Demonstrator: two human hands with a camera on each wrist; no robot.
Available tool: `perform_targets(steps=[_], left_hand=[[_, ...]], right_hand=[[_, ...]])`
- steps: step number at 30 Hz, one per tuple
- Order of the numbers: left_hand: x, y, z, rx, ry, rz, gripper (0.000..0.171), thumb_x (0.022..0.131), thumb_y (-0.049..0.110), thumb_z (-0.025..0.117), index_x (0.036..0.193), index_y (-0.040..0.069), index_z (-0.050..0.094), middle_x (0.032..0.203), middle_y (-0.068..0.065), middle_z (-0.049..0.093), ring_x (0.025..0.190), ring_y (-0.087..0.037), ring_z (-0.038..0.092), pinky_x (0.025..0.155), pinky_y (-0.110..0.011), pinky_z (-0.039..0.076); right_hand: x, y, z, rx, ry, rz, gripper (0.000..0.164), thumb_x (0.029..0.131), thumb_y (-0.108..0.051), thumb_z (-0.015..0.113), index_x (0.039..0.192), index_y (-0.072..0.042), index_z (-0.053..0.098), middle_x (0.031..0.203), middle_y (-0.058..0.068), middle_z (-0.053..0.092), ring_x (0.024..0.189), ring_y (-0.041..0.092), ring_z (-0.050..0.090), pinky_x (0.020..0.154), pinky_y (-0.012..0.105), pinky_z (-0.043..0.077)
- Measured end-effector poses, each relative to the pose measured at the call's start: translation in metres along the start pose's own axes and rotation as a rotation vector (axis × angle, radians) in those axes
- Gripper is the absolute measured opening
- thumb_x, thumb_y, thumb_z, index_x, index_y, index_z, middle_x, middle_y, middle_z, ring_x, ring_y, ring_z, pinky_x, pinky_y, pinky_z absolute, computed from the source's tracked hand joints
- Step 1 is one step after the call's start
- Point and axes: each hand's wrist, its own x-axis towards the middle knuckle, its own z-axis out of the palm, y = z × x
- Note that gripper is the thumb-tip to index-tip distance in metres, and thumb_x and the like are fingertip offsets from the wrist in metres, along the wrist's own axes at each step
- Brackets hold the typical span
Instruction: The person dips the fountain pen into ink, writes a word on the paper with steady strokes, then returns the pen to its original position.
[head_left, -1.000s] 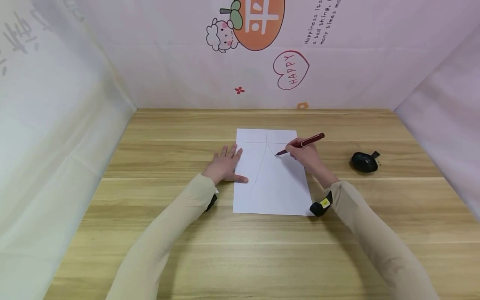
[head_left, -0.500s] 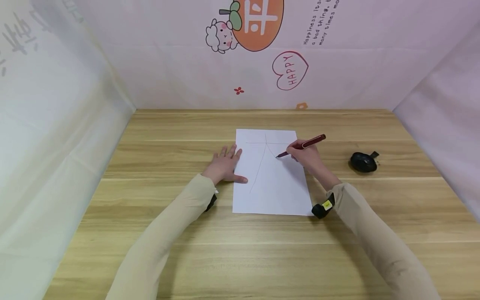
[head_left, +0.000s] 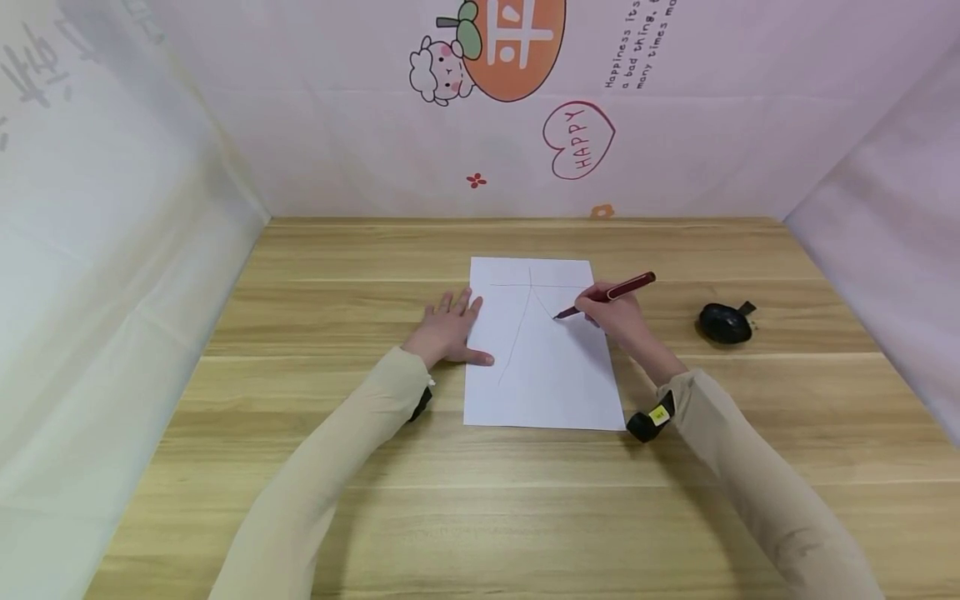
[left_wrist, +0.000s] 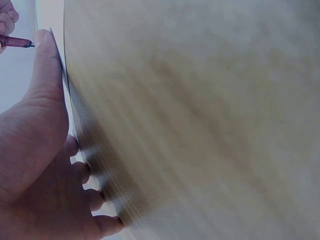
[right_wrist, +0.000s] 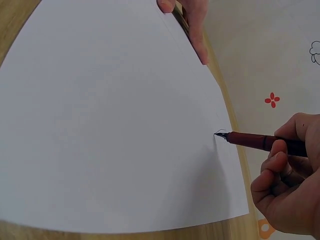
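Note:
A white sheet of paper (head_left: 551, 392) lies on the wooden table, carrying thin lines: a cross near the top, a long stroke slanting down left and a shorter one slanting down right. My right hand (head_left: 613, 312) pinches a dark red fountain pen (head_left: 631, 286). In the right wrist view the pen's nib (right_wrist: 221, 135) meets the paper, at the lower end of the shorter stroke. My left hand (head_left: 447, 332) rests with spread fingers on the sheet's left edge, its thumb (left_wrist: 46, 70) lying over the paper.
A black rounded object (head_left: 725, 323) with a small tab sits on the table (head_left: 450, 533) to the right. White cloth walls (head_left: 337, 158) with printed drawings stand at the back and both sides. Dark wrist cameras are strapped at both sleeves.
My right hand and the pen have moved slightly down and right, and the shorter slanting stroke has grown longer. My left hand stays in place on the sheet.

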Motion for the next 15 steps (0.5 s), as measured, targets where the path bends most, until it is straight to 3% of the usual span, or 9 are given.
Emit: perform_targets(steps=[9, 15], left_hand=[[-0.0008, 0.0001, 0.0005, 0.010, -0.001, -0.005, 0.106, 0.079, 0.066, 0.057, 0.152, 0.014, 0.000, 0.159, -0.010, -0.009, 0.146, -0.037, -0.005, 0.115, -0.059, 0.010], [-0.0002, -0.0003, 0.0019, 0.017, 0.000, -0.002, 0.107, 0.079, 0.067, 0.056, 0.152, 0.014, -0.001, 0.159, -0.011, -0.010, 0.146, -0.038, -0.005, 0.115, -0.060, 0.011]], right_hand=[[-0.0051, 0.0028, -0.0024, -0.014, -0.004, -0.031, 0.022, 0.087, -0.019, 0.058, 0.100, -0.002, 0.065, 0.064, -0.005, 0.055, 0.059, 0.009, 0.047, 0.051, 0.021, 0.037], [-0.0074, 0.0058, -0.0037, -0.006, -0.003, -0.003, 0.022, 0.086, -0.020, 0.058, 0.100, -0.003, 0.064, 0.063, -0.008, 0.054, 0.060, 0.007, 0.047, 0.052, 0.021, 0.038]])
